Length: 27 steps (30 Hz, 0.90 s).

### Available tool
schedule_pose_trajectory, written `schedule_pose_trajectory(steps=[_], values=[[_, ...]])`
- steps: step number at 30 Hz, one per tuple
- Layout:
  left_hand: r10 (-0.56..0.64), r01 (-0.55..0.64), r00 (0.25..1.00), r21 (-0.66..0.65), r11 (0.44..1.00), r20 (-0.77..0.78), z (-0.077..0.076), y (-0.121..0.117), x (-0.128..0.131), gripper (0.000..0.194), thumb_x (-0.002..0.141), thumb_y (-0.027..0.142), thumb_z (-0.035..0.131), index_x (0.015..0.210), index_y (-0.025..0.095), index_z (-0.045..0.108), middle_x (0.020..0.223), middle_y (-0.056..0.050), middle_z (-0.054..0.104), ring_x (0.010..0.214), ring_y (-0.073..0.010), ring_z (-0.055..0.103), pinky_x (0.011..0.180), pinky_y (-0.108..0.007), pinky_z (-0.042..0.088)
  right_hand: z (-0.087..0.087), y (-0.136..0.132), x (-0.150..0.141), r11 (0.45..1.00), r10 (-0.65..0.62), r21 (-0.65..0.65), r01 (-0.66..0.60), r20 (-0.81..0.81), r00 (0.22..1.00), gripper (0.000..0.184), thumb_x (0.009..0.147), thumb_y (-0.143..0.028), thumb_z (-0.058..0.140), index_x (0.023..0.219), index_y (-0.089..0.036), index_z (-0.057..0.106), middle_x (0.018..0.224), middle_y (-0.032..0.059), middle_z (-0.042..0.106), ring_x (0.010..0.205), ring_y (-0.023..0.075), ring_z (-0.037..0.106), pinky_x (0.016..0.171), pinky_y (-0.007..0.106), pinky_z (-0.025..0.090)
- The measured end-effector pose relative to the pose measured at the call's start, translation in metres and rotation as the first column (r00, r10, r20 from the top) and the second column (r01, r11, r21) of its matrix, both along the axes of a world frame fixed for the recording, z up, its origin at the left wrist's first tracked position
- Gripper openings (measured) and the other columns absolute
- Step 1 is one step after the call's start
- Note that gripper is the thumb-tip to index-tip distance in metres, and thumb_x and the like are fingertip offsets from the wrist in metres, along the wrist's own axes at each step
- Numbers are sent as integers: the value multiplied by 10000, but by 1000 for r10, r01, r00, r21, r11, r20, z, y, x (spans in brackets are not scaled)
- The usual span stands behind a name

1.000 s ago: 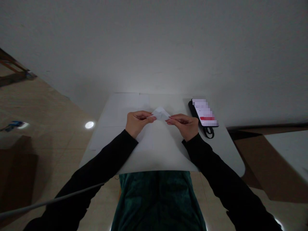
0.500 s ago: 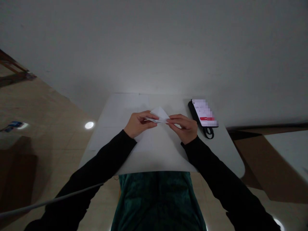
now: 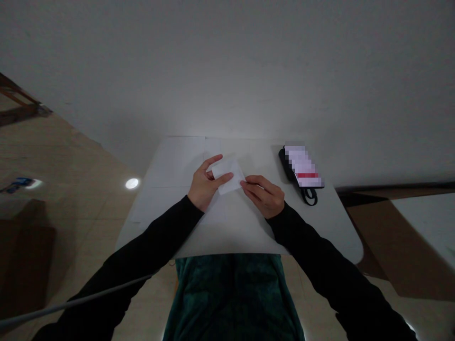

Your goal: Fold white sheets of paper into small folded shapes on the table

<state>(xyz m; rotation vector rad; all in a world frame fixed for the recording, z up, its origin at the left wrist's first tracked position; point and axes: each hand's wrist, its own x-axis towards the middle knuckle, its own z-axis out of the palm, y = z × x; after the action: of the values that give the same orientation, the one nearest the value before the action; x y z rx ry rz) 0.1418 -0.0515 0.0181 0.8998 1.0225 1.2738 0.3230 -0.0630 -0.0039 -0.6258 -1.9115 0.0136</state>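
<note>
- green fleece top [image 3: 231,298] on person at bottom of view, black sleeves [image 3: 159,232] on both arms, reaching fwd onto table
- grey cable [image 3: 78,298] runs across L forearm area low in view, not touching hands
- white table [image 3: 245,241] w/ rounded near corner, person at near edge
- L hand [image 3: 206,184] thumb on top of folded white paper [image 3: 227,176], fingers behind it; looks clamped on L edge
- R hand [image 3: 265,196] just beside paper, fingertips at its lower R corner; can't tell if pinching or only touching
- hands apart but close, paper between them, held just over mid-table; can't tell if it's resting on table or lifted
- large white paper sheet [image 3: 185,161] flat under/behind hands
- risk: thin paper could slip from L thumb if grip eases; R fingertips could crease or bend corner if pressed too hard; loose layers could open if pinch is uneven
- containers: none in view, no box or tray, nothing held in one
- far R of table: black phone [image 3: 282,161] w/ screen pixelated, unreadable; black cord loop [image 3: 309,196] just beside it, well apart from R hand
- beyond: white wall [image 3: 227,71]; beige tile floor [image 3: 71,189] to L w/ round light reflection [image 3: 131,183]
</note>
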Motion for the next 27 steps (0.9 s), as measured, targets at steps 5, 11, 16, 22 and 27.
schedule_pose_trajectory(steps=[5, 11, 16, 22, 27], values=[[-90, 99, 983, -49, 994, 160, 1, -6, 7, 653, 663, 184, 789, 1256, 156, 517, 912, -61, 712, 859, -181, 678, 860, -346, 528, -2, 0, -4, 1000, 24, -18, -24, -7, 1000, 239, 856, -93, 571, 1013, -243, 670, 911, 52, 651, 778, 143, 645, 686, 247, 572], [-359, 368, 924, -52, 928, 130, 2, 2, -9, 414, 727, 253, 748, 1093, 102, 625, 984, -122, 712, 884, -208, 680, 787, -300, 533, 2, -8, -10, 932, 185, -285, -223, -154, 971, 467, 807, -221, 640, 1255, -258, 515, 962, 49, 547, 773, 147, 584, 627, 284, 552], [-629, 613, 754, -140, 777, -191, 3, 23, -40, 390, 640, 242, 798, 988, 127, 665, 900, -65, 715, 725, -146, 665, 638, -223, 514, 8, 0, -4, 840, 74, -498, -214, -287, 955, 338, 861, -218, 524, 1190, -281, 567, 1229, 89, 437, 1043, 195, 529, 769, 355, 558], [-574, 577, 755, -94, 811, -319, 5, 24, -44, 657, 551, 190, 827, 1119, 220, 497, 722, 12, 672, 557, -128, 633, 505, -204, 497, -2, 12, -2, 598, 434, -651, -468, -228, 872, 195, 837, -301, 634, 1011, -232, 692, 1036, 59, 621, 883, 143, 631, 800, 313, 554], [-463, 511, 800, 28, 859, -383, 5, 23, -40, 474, 644, 284, 780, 1027, 195, 516, 762, -20, 677, 629, -137, 656, 564, -214, 518, -5, 13, -4, 677, 303, -594, -434, -312, 900, 195, 800, -298, 688, 982, -243, 730, 884, 25, 661, 763, 120, 639, 725, 276, 537]])
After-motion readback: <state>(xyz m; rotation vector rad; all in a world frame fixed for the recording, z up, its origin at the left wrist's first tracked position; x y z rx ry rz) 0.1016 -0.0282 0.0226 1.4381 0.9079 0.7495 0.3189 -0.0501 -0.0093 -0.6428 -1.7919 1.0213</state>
